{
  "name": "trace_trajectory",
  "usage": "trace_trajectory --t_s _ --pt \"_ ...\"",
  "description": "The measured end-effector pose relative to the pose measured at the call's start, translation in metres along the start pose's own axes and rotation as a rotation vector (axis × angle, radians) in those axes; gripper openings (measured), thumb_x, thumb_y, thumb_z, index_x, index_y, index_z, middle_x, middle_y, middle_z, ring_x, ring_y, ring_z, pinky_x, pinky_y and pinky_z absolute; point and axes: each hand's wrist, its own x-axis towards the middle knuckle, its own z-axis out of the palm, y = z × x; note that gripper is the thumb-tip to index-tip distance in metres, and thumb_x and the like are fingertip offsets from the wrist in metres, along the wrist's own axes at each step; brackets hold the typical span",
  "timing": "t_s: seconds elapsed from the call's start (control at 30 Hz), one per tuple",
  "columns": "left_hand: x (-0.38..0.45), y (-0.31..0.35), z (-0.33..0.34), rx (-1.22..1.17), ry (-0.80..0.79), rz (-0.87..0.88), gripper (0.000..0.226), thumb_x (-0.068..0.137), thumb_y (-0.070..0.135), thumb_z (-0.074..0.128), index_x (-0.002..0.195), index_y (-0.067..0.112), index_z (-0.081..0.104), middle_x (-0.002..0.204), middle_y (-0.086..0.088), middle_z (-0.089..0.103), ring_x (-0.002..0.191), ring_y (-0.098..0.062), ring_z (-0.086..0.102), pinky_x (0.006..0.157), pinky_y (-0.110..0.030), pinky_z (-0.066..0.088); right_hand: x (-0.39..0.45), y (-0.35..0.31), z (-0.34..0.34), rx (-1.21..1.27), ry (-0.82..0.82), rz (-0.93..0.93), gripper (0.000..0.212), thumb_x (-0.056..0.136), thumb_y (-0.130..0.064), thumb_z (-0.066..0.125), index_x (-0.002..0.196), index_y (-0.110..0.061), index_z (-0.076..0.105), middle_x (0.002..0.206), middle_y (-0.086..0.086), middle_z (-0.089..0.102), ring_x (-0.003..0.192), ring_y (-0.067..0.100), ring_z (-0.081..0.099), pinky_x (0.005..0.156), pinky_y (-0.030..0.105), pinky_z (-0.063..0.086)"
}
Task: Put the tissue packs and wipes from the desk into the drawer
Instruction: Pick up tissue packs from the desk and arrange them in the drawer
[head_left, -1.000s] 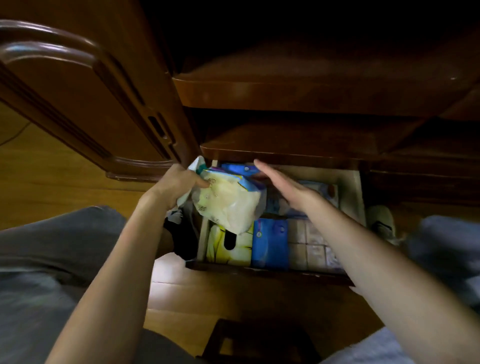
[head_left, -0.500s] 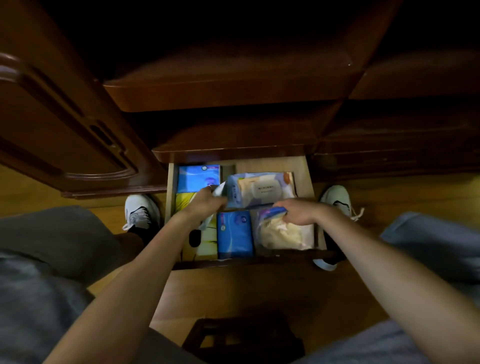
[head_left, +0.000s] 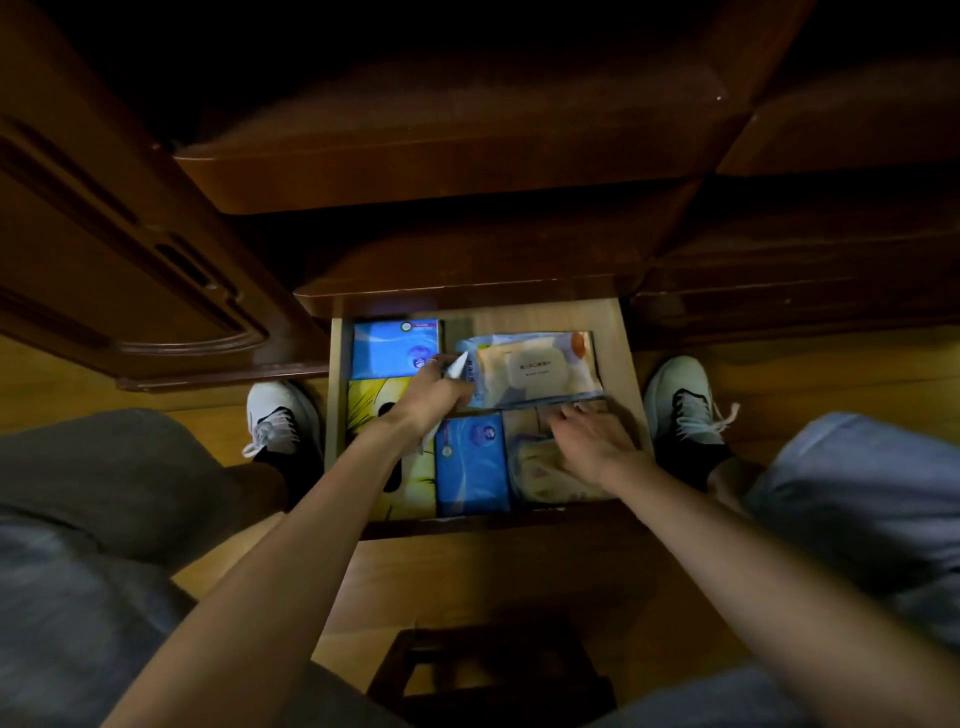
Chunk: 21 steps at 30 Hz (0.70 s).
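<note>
The open wooden drawer (head_left: 621, 358) holds several packs. A blue tissue pack (head_left: 395, 345) lies at the back left, with a yellow pack (head_left: 371, 408) in front of it. A second blue pack (head_left: 470, 465) lies front middle. The pale wipes pack (head_left: 537, 369) lies at the back right, and my left hand (head_left: 434, 397) pinches its white left end. My right hand (head_left: 592, 436) rests flat, fingers spread, on a cream soft pack (head_left: 537, 470) at the front right. Brown packs beneath that hand are mostly hidden.
A dark wooden cabinet door (head_left: 130, 249) stands open at the left. White shoes sit on the floor on both sides of the drawer, left (head_left: 280, 415) and right (head_left: 680, 400). My knees fill the lower corners. A dark stool (head_left: 493, 670) is below the drawer.
The cream pack went from in front of the drawer down into its front right. My right hand then let go and now lies flat on it. My left hand stays at the wipes pack's end.
</note>
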Motion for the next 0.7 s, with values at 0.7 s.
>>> trace_trajectory --t_s 0.7 --pt "-0.006 -0.014 0.036 0.61 -0.247 0.367 0.115 0.067 0.04 0.089 0.154 0.031 0.015 0.14 0.003 0.054 0.127 -0.021 0.052 0.102 -0.034 0.046 -0.019 0.02 -0.06 0.909 0.123 0.041 0.03 0.096 -0.046 0.062 0.121 -0.029 0.064 0.119 -0.008 0.063 0.108 0.012 0.061 0.085 0.028 0.051"
